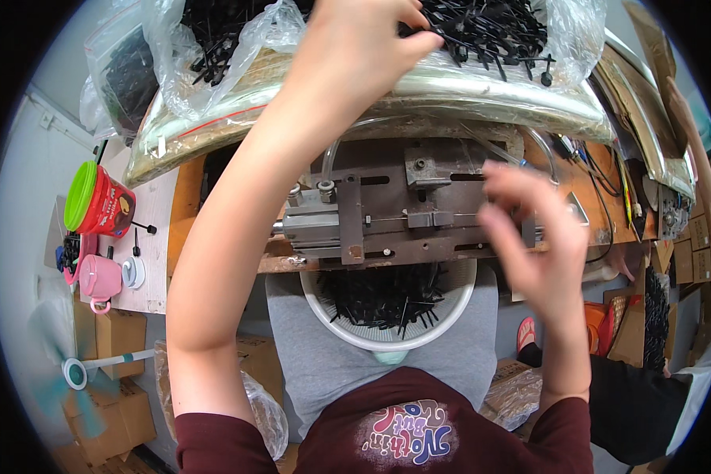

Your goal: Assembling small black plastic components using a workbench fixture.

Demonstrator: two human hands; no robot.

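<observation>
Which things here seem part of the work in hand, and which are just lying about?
Likely part of the work:
black plastic pieces at the left hand
metal fixture by the right hand
white basket holding black pieces

Apparently incidental:
red tub
pink cup
fan
cardboard boxes

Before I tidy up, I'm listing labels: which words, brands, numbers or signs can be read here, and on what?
I won't copy wording; here is where it stands.
Maroon cloth shirt: large, multicoloured lettering, clear enough to read.
Round red tub with a bright green rim: pale lettering, small and tilted.
Brown cardboard boxes: dark marks, too small and blurred to read.
</observation>
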